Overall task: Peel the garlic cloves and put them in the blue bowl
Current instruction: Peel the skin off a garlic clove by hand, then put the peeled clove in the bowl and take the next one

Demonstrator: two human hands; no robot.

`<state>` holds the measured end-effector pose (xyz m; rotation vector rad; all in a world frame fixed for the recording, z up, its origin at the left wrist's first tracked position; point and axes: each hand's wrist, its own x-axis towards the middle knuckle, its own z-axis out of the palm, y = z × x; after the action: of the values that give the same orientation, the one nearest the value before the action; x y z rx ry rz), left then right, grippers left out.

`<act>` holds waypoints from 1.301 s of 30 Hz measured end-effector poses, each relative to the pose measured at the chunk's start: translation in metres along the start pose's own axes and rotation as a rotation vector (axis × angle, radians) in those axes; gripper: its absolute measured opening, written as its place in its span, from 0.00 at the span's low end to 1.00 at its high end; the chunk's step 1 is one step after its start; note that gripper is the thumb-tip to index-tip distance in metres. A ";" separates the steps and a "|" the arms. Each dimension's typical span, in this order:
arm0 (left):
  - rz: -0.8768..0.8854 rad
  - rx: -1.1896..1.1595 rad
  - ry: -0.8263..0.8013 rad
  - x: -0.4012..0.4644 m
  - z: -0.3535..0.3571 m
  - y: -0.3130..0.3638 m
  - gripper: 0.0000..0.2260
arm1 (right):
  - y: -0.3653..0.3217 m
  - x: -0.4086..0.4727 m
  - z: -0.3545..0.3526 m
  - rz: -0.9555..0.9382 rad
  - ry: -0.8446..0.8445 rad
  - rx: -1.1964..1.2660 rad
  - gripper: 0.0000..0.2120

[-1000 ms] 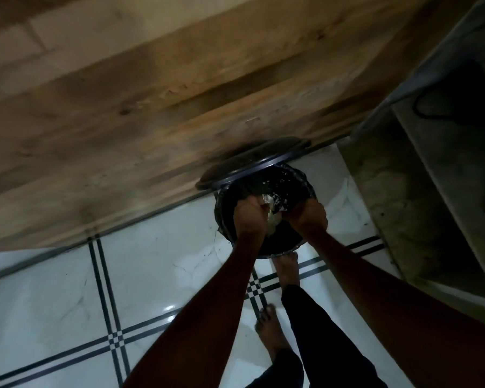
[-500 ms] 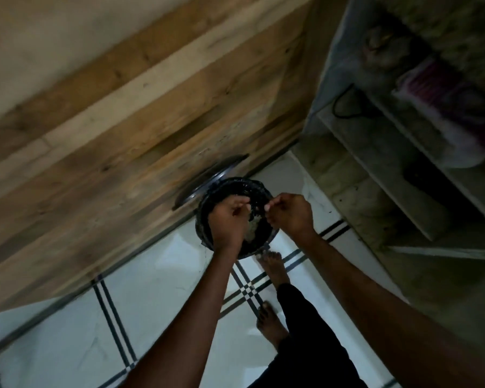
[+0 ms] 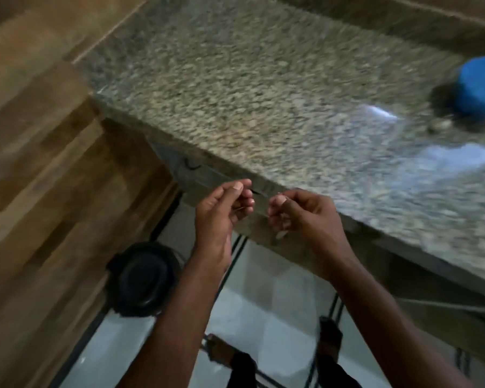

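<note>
Hands hover mid-frame: my left hand [image 3: 221, 208] loosely curled, holding nothing I can make out; my right hand [image 3: 300, 214] seems to pinch peel scraps. Next, probably fetching another clove near the blue bowl [image 3: 479, 88], upper right.

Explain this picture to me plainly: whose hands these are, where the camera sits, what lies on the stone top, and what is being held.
There is no machine here. A person wears a camera on the head, looking down at their own bare hands. The left hand and right hand are raised at the edge of a speckled granite counter. A round blue bowl stands at its far right, with small pale bits beside it, too blurred to name. Both hands have curled fingers; the right seems to pinch a small pale scrap, perhaps garlic skin, while what the left holds is unclear. Below, on the white tiled floor, stands a round black bin.
</note>
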<state>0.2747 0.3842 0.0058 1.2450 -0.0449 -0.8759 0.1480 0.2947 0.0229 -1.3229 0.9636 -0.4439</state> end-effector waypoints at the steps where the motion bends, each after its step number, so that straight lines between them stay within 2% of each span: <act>1: -0.016 0.010 -0.047 -0.007 0.033 -0.004 0.09 | -0.009 -0.006 -0.033 -0.010 0.047 0.022 0.08; 7: -0.109 0.036 -0.235 -0.046 0.204 -0.055 0.11 | -0.031 -0.033 -0.206 -0.059 0.268 0.178 0.09; 11: -0.153 0.054 -0.304 -0.057 0.296 -0.103 0.11 | -0.028 -0.034 -0.304 -0.064 0.326 0.198 0.08; 15: -0.147 0.165 -0.309 -0.046 0.363 -0.156 0.11 | -0.011 -0.015 -0.376 -0.034 0.381 0.107 0.07; 17: -0.044 0.340 -0.304 -0.029 0.389 -0.184 0.10 | 0.007 0.006 -0.406 -0.020 0.423 0.000 0.07; 20: 0.310 0.810 -0.334 0.002 0.413 -0.218 0.10 | 0.029 0.039 -0.437 -0.017 0.482 -0.232 0.06; 23: 0.694 1.276 -0.366 0.036 0.427 -0.242 0.16 | 0.036 0.068 -0.462 -0.029 0.537 -0.456 0.05; 26: 0.799 1.576 -0.406 0.058 0.430 -0.254 0.23 | 0.038 0.100 -0.478 -0.095 0.550 -0.649 0.09; 28: 0.841 1.655 -0.425 0.062 0.427 -0.256 0.25 | 0.038 0.121 -0.484 -0.140 0.507 -0.757 0.09; 31: 0.873 1.663 -0.446 0.064 0.422 -0.258 0.25 | 0.036 0.140 -0.486 -0.195 0.431 -0.881 0.03; 34: 0.867 1.648 -0.449 0.065 0.422 -0.257 0.25 | 0.027 0.147 -0.489 -0.212 0.388 -0.904 0.06; 39: 0.857 1.586 -0.454 0.062 0.422 -0.256 0.26 | -0.022 0.167 -0.482 -0.433 0.509 -0.808 0.01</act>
<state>-0.0251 -0.0035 -0.0801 2.1001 -1.7803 -0.1864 -0.1364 -0.1295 0.0106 -2.2383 1.3521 -0.7937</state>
